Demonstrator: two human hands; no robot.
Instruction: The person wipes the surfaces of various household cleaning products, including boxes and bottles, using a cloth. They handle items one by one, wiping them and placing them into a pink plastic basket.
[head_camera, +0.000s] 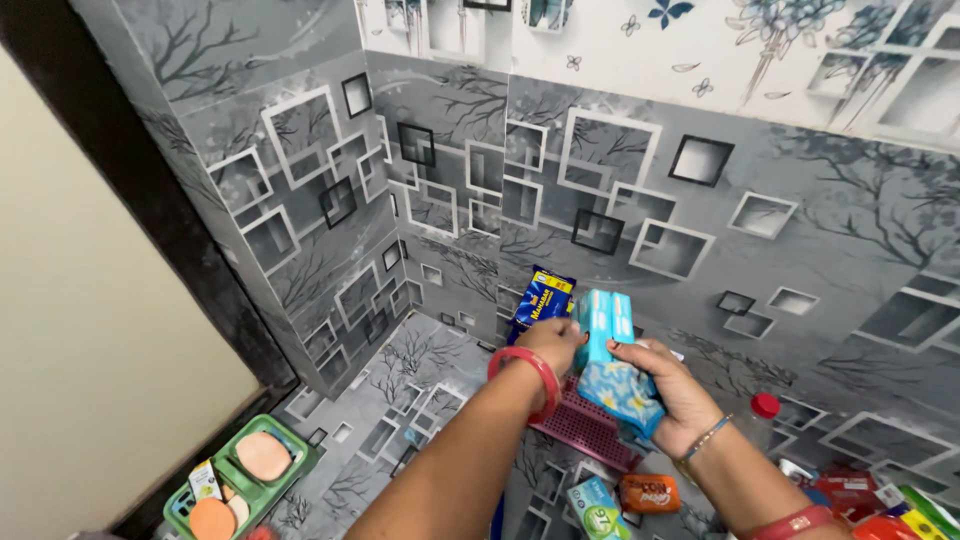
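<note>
Turquoise packet (606, 322) stands upright, long axis vertical, above a blue floral cloth (622, 392); right hand (668, 388) clasps both, left hand (551, 342) pinches the packet's side. Behind leans a blue-yellow pack (543, 296); a pink basket (588, 428) lies beneath, at the shelf's (420, 370) back corner.

Surface: shelf (420, 365) covered in grey paper with a tree-and-squares pattern, walls in the same pattern.
Landmark: maroon perforated tray (585, 428), lying flat on the shelf.
Left of tray, well apart: green compartment tray (290, 462) at the shelf's front edge.
Behind tray: blue and yellow packet (543, 297), standing against the back wall.
In front of tray: orange packet (648, 492); light green box (592, 505) just beside it.
Right of tray: red cap (765, 405); further right, red and green packets (880, 500).
</note>
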